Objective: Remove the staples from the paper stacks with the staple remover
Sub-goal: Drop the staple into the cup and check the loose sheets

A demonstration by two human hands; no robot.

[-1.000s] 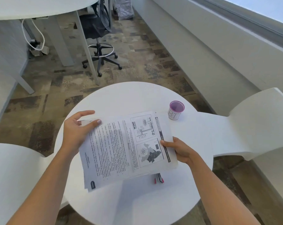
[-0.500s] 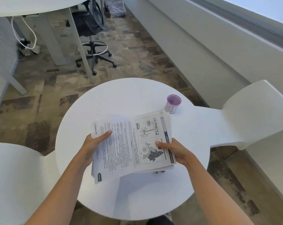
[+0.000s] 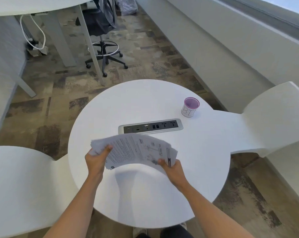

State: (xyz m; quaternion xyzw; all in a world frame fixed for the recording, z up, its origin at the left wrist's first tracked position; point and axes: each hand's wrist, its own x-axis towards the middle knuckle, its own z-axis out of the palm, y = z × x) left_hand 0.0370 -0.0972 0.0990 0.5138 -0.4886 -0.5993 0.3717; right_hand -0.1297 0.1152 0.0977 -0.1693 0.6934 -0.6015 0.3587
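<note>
Lifted since half a second ago, the paper stack point(image 3: 136, 150) hangs just nearer than the socket panel point(image 3: 150, 126); left hand point(image 3: 96, 160) and right hand point(image 3: 172, 169) each hold a closed grip on one end.

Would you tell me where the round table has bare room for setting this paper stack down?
The near half of the round table, between your forearms, is bare, as is the far part beyond the socket panel. Tighter: the strip where that panel and the purple-rimmed cup sit.
</note>
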